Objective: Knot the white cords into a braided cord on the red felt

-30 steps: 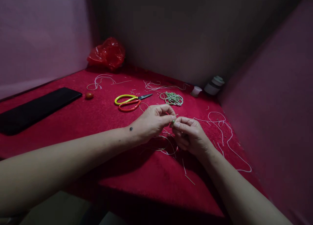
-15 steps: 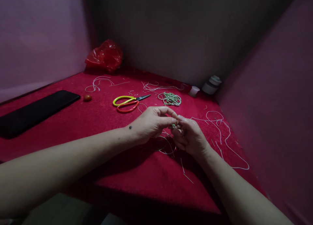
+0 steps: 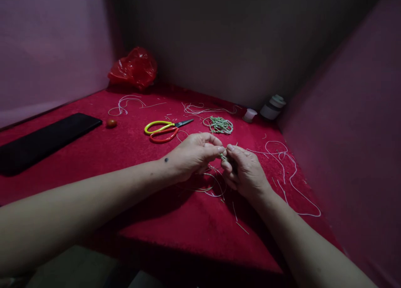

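My left hand [image 3: 197, 154] and my right hand [image 3: 246, 167] meet over the red cloth, thumbs and fingertips pinched close together. Between them is a small piece of green and white knotted cord [image 3: 223, 157], mostly hidden by the fingers. Both hands are closed on it. Loose loops of thin pale cord [image 3: 216, 188] lie on the cloth beneath the hands. Just beyond them rests a heap of green and white braided cord [image 3: 221, 125]. Scissors [image 3: 163, 130] with one yellow and one red handle lie to the left of that heap, blades pointing right.
A long black flat object [image 3: 46, 142] lies at left beside a small reddish-brown bead [image 3: 111, 123]. Behind sits a red plastic bag [image 3: 134, 69]. A white spool [image 3: 249, 115] and a white jar [image 3: 273, 107] stand at the back right. Pale thread [image 3: 293, 175] straggles along the right side.
My fingertips have shifted slightly around the knotted cord, the right thumb now drawn a little apart from the left fingers. Everything else stays in place apart from a slight camera shift.
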Available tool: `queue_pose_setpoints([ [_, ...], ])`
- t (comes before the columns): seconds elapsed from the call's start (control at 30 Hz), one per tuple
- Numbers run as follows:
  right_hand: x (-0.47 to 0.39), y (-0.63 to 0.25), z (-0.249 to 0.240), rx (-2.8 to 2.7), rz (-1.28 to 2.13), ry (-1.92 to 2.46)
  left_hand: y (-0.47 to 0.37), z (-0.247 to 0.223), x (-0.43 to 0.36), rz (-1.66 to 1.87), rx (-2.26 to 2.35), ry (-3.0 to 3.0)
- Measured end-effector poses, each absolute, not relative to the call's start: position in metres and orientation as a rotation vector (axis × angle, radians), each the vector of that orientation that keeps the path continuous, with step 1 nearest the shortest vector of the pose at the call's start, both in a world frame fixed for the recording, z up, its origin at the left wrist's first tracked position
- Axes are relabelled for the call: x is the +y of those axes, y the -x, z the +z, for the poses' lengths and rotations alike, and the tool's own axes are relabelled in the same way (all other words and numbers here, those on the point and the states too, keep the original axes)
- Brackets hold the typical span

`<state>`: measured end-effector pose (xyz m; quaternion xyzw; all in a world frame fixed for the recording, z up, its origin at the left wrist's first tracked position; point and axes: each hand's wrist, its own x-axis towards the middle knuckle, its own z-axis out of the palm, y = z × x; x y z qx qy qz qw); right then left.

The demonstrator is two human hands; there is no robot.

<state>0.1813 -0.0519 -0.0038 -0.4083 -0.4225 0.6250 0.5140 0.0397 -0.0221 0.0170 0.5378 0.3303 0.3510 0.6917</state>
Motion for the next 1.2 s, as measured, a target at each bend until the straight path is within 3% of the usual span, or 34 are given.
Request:
queue_pose_setpoints([
  [0.5, -0.053, -0.179, 0.001, -0.832, 1.362, 1.049, -0.046, 0.020, -0.032, 0.792, 0.752, -1.065],
  [0.77, -0.049, -0.182, -0.002, -0.880, 1.324, 1.008, -0.042, 0.019, -0.029, 0.734, 0.846, -1.486],
  [0.93, -0.050, -0.180, -0.008, -0.965, 1.334, 0.974, -0.038, 0.019, -0.025, 0.872, 0.904, -1.776],
  [1.2, -0.051, -0.182, -0.005, -1.039, 1.292, 1.029, -0.031, 0.018, -0.013, 0.761, 0.877, -1.535],
])
